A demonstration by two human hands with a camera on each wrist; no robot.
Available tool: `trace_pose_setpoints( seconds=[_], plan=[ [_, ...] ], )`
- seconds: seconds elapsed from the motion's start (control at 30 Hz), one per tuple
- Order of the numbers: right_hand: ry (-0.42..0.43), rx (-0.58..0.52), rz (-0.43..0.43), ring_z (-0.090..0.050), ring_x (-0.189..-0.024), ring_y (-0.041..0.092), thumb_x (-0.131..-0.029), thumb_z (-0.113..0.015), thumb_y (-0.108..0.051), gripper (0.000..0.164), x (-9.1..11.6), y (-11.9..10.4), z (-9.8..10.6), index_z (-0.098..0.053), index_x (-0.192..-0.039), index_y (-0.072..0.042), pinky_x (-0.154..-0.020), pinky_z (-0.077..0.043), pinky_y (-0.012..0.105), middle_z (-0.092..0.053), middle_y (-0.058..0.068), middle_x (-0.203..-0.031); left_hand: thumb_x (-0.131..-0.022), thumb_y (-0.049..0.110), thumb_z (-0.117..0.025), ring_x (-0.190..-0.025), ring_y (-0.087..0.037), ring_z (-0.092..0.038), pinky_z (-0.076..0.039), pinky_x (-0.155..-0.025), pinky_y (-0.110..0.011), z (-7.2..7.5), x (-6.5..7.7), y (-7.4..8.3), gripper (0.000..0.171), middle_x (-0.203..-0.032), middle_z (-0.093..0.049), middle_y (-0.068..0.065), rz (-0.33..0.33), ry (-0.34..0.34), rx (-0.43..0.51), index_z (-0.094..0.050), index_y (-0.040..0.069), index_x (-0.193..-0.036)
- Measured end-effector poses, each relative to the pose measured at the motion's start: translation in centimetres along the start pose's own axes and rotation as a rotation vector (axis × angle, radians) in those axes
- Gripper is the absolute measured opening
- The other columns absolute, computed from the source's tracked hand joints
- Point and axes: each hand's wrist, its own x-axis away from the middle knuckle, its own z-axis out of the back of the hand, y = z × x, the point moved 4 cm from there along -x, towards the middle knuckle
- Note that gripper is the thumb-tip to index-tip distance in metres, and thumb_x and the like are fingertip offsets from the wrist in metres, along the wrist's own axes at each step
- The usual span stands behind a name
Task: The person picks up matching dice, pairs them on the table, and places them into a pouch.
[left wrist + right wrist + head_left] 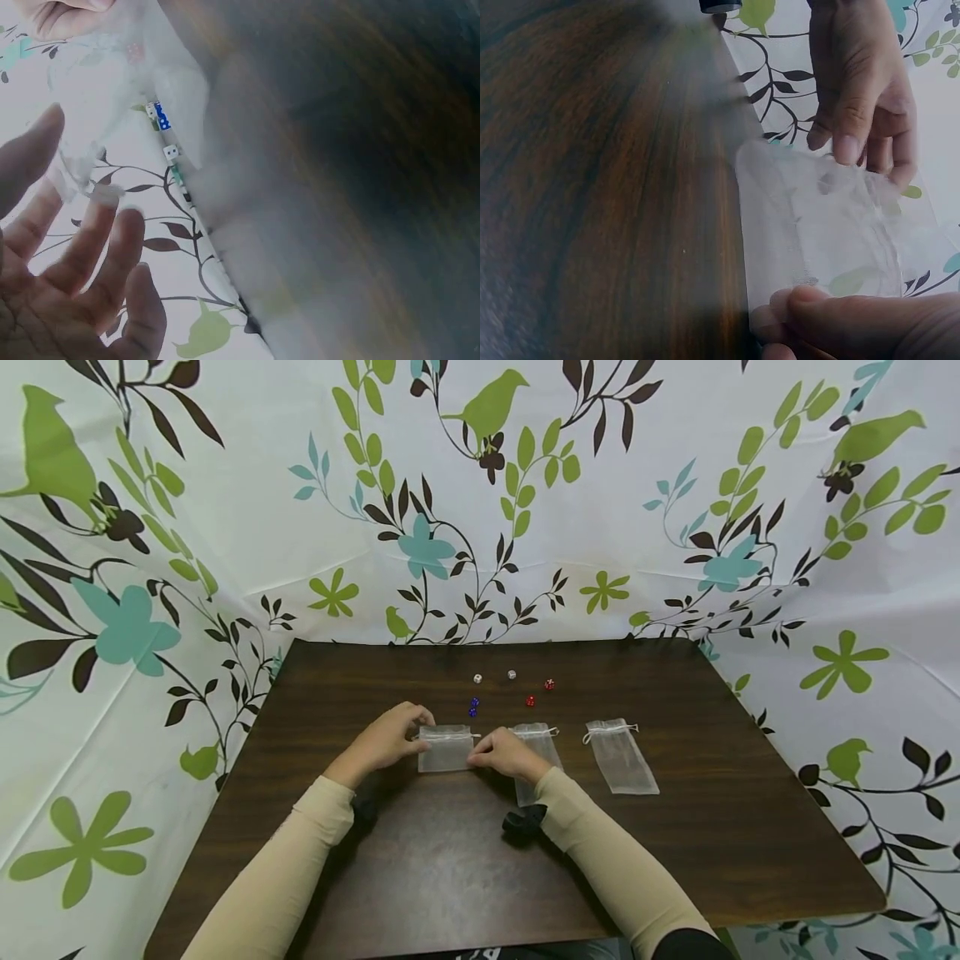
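A small sheer white drawstring pouch [446, 756] lies sideways between my hands, its cord toward the far side. My right hand [513, 756] pinches its near right corner between thumb and fingertips, as the right wrist view shows on the pouch [817, 225]. At the opposite end, my left hand [382, 739] touches the pouch edge. The left wrist view has that hand [82, 292] with relaxed, parted fingers and the thumb apart from them. A second pouch [536, 739] is partly hidden under my right hand and wrist.
A third sheer pouch [624, 764] lies farther right. Beyond the hands sit two blue dice [474, 707], a white die [477, 678], another white die [512, 674], a red die [530, 701] and another red die [550, 684]. Patterned cloth [465, 602] hangs behind the brown table [420, 868].
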Motion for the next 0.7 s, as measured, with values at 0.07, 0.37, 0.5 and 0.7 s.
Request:
trace_pose_setpoints(
  seconds=[0.07, 0.37, 0.5, 0.7],
  plan=[
    [0.0, -0.006, -0.013, -0.063, -0.087, 0.011, -0.094, -0.074, -0.016, 0.013, 0.03, 0.03, -0.01, -0.081, -0.095, -0.005, -0.076, -0.051, 0.027, -0.076, 0.005, -0.1, -0.088, 0.013, -0.08, -0.09, -0.023, -0.061, -0.051, -0.08, -0.043, -0.19, -0.05, 0.05, 0.024, -0.102, -0.065, -0.006, -0.023, -0.026, -0.027, -0.067, 0.009, -0.107],
    [-0.002, -0.009, -0.005, -0.058, -0.08, 0.009, -0.094, -0.073, -0.014, 0.012, 0.06, -0.03, -0.05, -0.081, -0.095, -0.005, -0.071, -0.048, 0.024, -0.076, 0.004, -0.097, -0.091, 0.014, -0.077, -0.072, -0.012, -0.053, -0.046, -0.067, -0.034, -0.41, -0.22, -0.15, 0.008, -0.081, -0.065, 0.005, -0.036, -0.041, -0.068, -0.07, 0.016, -0.087],
    [-0.026, 0.002, 0.03, -0.055, -0.075, 0.01, -0.094, -0.073, -0.013, 0.01, -0.02, -0.1, -0.15, -0.078, -0.096, -0.005, -0.067, -0.047, 0.025, -0.074, 0.002, -0.094, -0.091, 0.016, -0.077, -0.073, -0.012, -0.056, -0.048, -0.069, -0.035, -0.47, -0.18, -0.2, 0.007, -0.084, -0.068, 0.005, -0.026, -0.044, -0.1, -0.071, 0.016, -0.088],
    [-0.032, -0.004, 0.094, -0.06, -0.08, 0.01, -0.094, -0.073, -0.01, 0.017, -0.17, -0.28, -0.03, -0.068, -0.108, -0.001, -0.067, -0.05, 0.026, -0.071, 0.005, -0.096, -0.091, 0.016, -0.077, -0.075, -0.013, -0.058, -0.05, -0.072, -0.038, -0.49, -0.22, 0.03, 0.006, -0.085, -0.069, 0.004, -0.033, -0.041, -0.125, -0.071, 0.015, -0.088]
  ],
)
